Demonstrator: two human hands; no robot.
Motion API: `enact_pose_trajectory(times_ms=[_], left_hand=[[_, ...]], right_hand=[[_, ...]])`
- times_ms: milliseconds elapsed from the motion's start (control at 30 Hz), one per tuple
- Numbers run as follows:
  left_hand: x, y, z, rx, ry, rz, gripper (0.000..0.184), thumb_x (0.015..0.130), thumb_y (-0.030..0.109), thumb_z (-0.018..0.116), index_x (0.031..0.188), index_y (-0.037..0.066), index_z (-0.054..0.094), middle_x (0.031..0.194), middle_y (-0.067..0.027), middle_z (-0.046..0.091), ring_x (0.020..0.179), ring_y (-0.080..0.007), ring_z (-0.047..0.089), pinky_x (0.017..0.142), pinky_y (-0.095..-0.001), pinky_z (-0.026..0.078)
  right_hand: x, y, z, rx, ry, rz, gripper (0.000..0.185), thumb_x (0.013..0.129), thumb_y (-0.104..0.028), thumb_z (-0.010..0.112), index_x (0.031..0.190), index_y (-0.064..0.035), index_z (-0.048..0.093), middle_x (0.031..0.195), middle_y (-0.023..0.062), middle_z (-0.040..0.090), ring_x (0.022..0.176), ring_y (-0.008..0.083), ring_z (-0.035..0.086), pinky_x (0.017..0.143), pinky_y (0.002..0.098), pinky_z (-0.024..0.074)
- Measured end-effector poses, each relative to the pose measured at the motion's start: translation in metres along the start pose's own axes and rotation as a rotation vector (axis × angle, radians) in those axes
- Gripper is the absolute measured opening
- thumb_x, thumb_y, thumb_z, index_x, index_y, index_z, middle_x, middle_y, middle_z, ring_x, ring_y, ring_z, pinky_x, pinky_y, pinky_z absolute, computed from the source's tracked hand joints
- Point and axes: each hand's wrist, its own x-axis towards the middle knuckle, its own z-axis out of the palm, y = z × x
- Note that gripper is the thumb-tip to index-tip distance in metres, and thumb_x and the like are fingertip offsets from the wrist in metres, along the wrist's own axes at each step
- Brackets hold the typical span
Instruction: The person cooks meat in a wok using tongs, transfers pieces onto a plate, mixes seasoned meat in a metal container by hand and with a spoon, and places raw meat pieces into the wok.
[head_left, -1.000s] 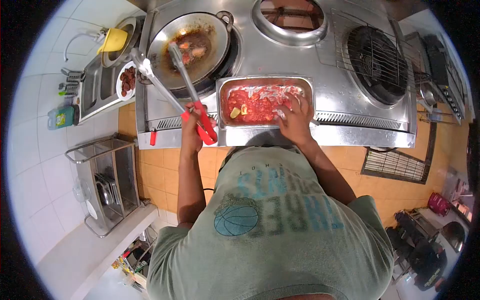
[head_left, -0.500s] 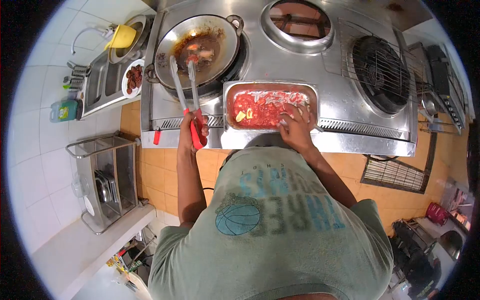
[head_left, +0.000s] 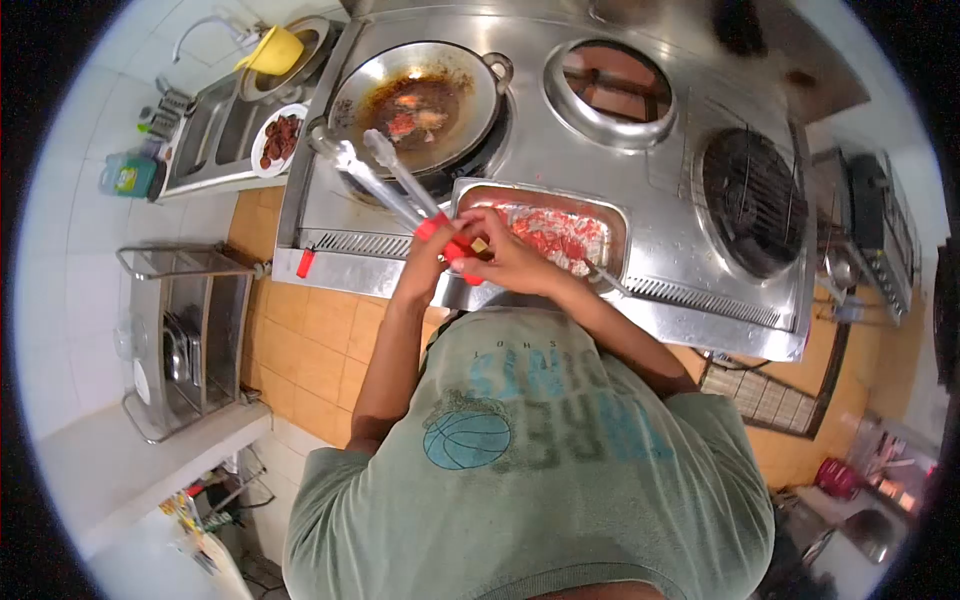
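My left hand is closed round the red handles of metal tongs. The tongs' tips are spread apart above the stove, in front of the wok's near rim. My right hand meets the tongs at their handles, its thumb and fingers curled round the red grip. Beneath that hand sits a steel tray with red marinated pieces; the hand hides its left part. A small yellow piece shows between thumb and fingers. In the wok, a few reddish pieces lie in dark oil.
Right of the wok are an uncovered burner ring and a round grill. A white plate of browned pieces stands beside the sink. A red lighter-like object lies at the stove's front edge. A metal utensil handle crosses the tray's corner.
The tongs have come out of the wok and back toward me. My right hand has left the tray's right side and moved left to the tongs' handles. The view has tilted.
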Motion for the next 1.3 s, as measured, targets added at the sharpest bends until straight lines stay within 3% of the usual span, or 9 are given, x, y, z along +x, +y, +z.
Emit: enact_pose_trajectory(times_ms=[167, 200, 300, 433, 467, 633, 1000, 1233, 1300], left_hand=[[0.004, 0.005, 0.019, 0.137, 0.006, 0.036, 0.042, 0.092, 0.036, 0.059, 0.114, 0.001, 0.053, 0.101, -0.0065, 0.061, 0.090, -0.0128, 0.059, 0.081, -0.0262, 0.048], [0.004, 0.002, 0.018, 0.173, 0.001, 0.020, 0.046, 0.092, 0.038, 0.059, 0.117, 0.000, 0.051, 0.103, -0.0070, 0.060, 0.092, -0.0127, 0.059, 0.082, -0.0259, 0.048], [-0.011, 0.018, 0.027, 0.118, -0.016, -0.018, 0.053, 0.091, 0.040, 0.060, 0.122, -0.001, 0.047, 0.111, -0.0085, 0.057, 0.100, -0.0132, 0.058, 0.088, -0.0269, 0.047], [0.001, -0.004, -0.015, 0.123, -0.116, 0.109, 0.049, 0.091, 0.032, 0.063, 0.124, 0.000, 0.046, 0.118, -0.0096, 0.057, 0.109, -0.0146, 0.055, 0.092, -0.0296, 0.045], [-0.003, -0.003, -0.028, 0.159, -0.045, 0.028, 0.044, 0.090, 0.028, 0.064, 0.121, 0.001, 0.048, 0.117, -0.0080, 0.059, 0.107, -0.0149, 0.057, 0.090, -0.0290, 0.045], [-0.002, -0.039, -0.109, 0.543, 0.320, 0.489, 0.023, 0.087, 0.019, 0.067, 0.102, 0.005, 0.057, 0.093, -0.0028, 0.062, 0.081, -0.0102, 0.058, 0.074, -0.0259, 0.048], [-0.013, -0.046, -0.176, 0.697, 0.390, 0.728, 0.008, 0.083, 0.010, 0.062, 0.084, 0.003, 0.059, 0.080, -0.0078, 0.057, 0.068, -0.0184, 0.055, 0.060, -0.0284, 0.043], [-0.011, -0.048, -0.175, 0.743, 0.418, 0.674, 0.010, 0.083, 0.011, 0.060, 0.082, 0.002, 0.059, 0.080, -0.0115, 0.059, 0.076, -0.0258, 0.058, 0.066, -0.0325, 0.045], [-0.017, -0.043, -0.171, 0.759, 0.357, 0.674, 0.012, 0.082, 0.014, 0.059, 0.079, 0.003, 0.058, 0.076, -0.0099, 0.056, 0.062, -0.0232, 0.054, 0.057, -0.0306, 0.042]], right_hand=[[0.002, 0.005, 0.005, -0.108, -0.090, -0.061, 0.043, 0.090, -0.020, 0.062, 0.123, 0.0001, 0.043, 0.120, 0.0153, 0.050, 0.113, 0.0226, 0.050, 0.096, 0.0353, 0.0407], [0.001, 0.012, 0.008, -0.273, 0.007, -0.241, 0.036, 0.092, -0.018, 0.058, 0.121, 0.0021, 0.049, 0.119, 0.0129, 0.051, 0.105, 0.0197, 0.052, 0.090, 0.0342, 0.0433], [0.000, 0.014, -0.008, -0.190, 0.016, -0.227, 0.034, 0.095, -0.020, 0.054, 0.120, 0.0027, 0.052, 0.118, 0.0103, 0.051, 0.100, 0.0167, 0.053, 0.080, 0.0299, 0.0465], [-0.002, -0.032, -0.031, -0.021, 0.155, 0.273, 0.032, 0.099, -0.033, 0.048, 0.110, -0.0051, 0.058, 0.091, 0.0036, 0.061, 0.070, 0.0079, 0.055, 0.057, 0.0208, 0.0426], [0.001, -0.034, -0.038, 0.033, 0.156, 0.289, 0.031, 0.098, -0.035, 0.048, 0.106, -0.0063, 0.058, 0.087, 0.0029, 0.061, 0.064, 0.0077, 0.052, 0.053, 0.0209, 0.0411], [0.034, -0.036, -0.055, 0.235, 0.173, 0.358, 0.034, 0.096, -0.042, 0.048, 0.090, -0.0090, 0.055, 0.079, 0.0029, 0.059, 0.044, 0.0083, 0.045, 0.039, 0.0221, 0.0342], [0.077, -0.047, -0.020, 0.329, 0.124, 0.476, 0.028, 0.097, -0.039, 0.045, 0.095, -0.0116, 0.050, 0.065, -0.0010, 0.045, 0.043, 0.0084, 0.040, 0.036, 0.0219, 0.0266], [0.092, -0.043, -0.019, 0.293, 0.158, 0.493, 0.027, 0.096, -0.037, 0.046, 0.094, -0.0102, 0.052, 0.082, 0.0048, 0.058, 0.045, 0.0085, 0.042, 0.036, 0.0222, 0.0274], [0.098, -0.044, -0.022, 0.255, 0.140, 0.527, 0.028, 0.096, -0.037, 0.045, 0.094, -0.0098, 0.053, 0.083, 0.0052, 0.060, 0.045, 0.0084, 0.043, 0.036, 0.0222, 0.0288]])
